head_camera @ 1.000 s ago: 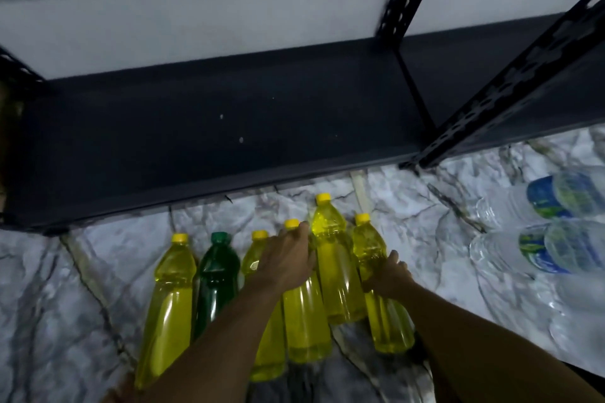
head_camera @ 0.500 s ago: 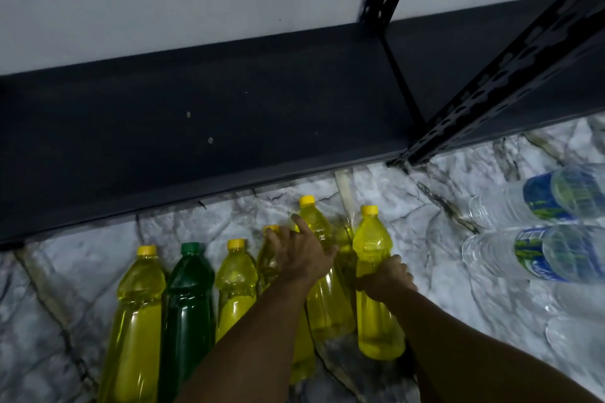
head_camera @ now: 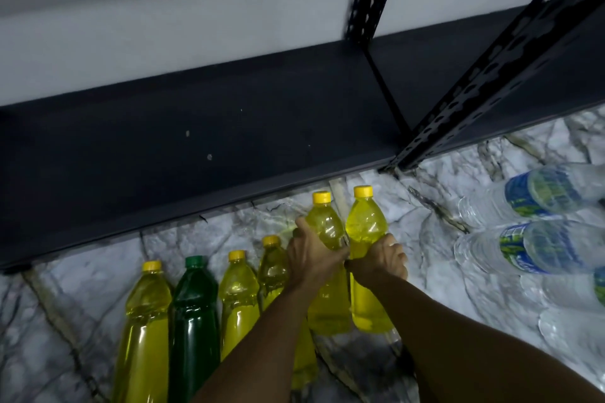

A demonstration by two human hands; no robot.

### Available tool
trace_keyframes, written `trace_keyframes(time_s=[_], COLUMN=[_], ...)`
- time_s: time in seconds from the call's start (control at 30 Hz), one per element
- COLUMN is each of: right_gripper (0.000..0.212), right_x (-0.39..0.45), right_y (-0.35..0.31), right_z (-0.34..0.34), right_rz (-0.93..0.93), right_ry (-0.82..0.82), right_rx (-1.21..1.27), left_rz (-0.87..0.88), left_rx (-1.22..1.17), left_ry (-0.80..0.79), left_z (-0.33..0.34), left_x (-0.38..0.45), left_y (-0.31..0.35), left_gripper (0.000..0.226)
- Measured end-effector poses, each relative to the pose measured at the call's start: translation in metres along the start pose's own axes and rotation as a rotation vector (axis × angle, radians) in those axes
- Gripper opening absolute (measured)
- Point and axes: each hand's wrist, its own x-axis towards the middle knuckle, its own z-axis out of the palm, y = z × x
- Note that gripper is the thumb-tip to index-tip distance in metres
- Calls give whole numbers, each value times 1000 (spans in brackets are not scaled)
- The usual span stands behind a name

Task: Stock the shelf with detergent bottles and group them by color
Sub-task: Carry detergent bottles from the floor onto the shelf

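Both yellow detergent bottles had come up off the marble floor (head_camera: pixel 442 255) since a second earlier — left hand (head_camera: pixel 314 255) and right hand (head_camera: pixel 381 258) each wrapped fingers round one (left's (head_camera: pixel 327 229), right's (head_camera: pixel 365 226)) — ready for the bare shelf (head_camera: pixel 229 134)

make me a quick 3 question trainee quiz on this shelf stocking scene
1. True or false: the black shelf already holds detergent bottles.
2. How many green bottles lie on the floor? A) one B) two C) three
3. What does each hand grip?

Key
1. False; no bottles show on it.
2. A; one green bottle among the yellow ones.
3. The left hand grips one yellow bottle, the right hand the rightmost yellow bottle.
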Motion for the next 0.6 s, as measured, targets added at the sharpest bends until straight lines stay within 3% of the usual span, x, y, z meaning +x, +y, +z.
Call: trace_keyframes(time_s=[0.17,0.6], right_gripper=[89,79], right_x=[-23,-156], right_y=[-17,-95], right_z=[-43,-202], right_rz=[-89,-606], right_ry=[2,152], right_rx=[67,327], left_rz=[70,396], left_rx=[-250,-218], left_ry=[105,442], left_z=[-52,-287], left_x=[-26,-126], left_y=[9,69], left_gripper=[93,91])
